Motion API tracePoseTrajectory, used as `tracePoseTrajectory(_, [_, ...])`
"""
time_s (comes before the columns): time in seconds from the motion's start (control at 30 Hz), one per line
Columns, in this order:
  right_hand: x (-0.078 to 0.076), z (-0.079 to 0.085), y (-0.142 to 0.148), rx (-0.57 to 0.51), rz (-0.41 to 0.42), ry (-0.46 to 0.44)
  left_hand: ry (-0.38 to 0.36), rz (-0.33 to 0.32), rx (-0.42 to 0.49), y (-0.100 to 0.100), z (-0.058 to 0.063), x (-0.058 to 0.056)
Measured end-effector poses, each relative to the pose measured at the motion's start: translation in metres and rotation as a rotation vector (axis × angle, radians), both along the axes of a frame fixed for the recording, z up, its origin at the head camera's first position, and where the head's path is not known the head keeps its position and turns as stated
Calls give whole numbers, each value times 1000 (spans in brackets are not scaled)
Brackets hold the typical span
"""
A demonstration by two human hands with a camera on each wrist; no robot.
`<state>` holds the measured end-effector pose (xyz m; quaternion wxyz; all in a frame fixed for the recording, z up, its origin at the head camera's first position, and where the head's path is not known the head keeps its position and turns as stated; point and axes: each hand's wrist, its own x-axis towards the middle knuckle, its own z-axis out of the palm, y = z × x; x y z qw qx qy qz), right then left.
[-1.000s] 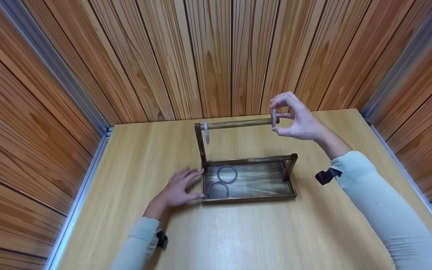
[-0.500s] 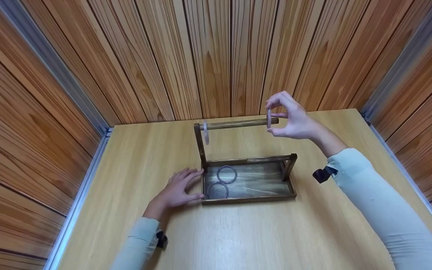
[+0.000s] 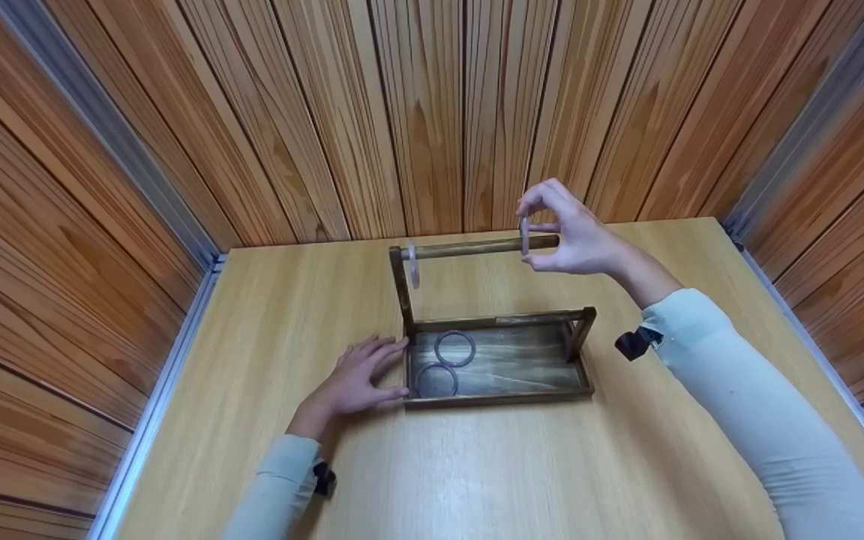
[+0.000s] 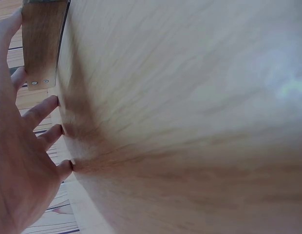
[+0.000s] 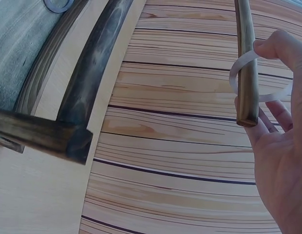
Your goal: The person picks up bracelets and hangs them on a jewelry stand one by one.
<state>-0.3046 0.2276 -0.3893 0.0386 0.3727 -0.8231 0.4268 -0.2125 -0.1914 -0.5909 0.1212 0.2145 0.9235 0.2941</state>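
A dark wooden stand has a shallow tray base and a raised horizontal rod with a free right end. My right hand pinches a pale ring between thumb and fingers. In the right wrist view this ring encircles the rod a little in from its end. Another ring hangs at the rod's left end, beside the upright post. Two more rings, one behind the other, lie in the tray's left part. My left hand rests with spread fingers against the tray's left end.
A lower rail runs along the tray's back edge to a short post at the right. The light wooden table is bounded by plank-patterned walls at the back and sides.
My right hand has moved left, carrying the ring from near the rod's free end further along it. The left hand, the stand and the other rings have stayed put.
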Motion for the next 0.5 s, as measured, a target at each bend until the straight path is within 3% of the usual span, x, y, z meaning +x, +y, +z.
tracePoseTrajectory(0.5, [-1, 4, -19, 16, 38, -23, -12, 8, 0, 1, 1, 0])
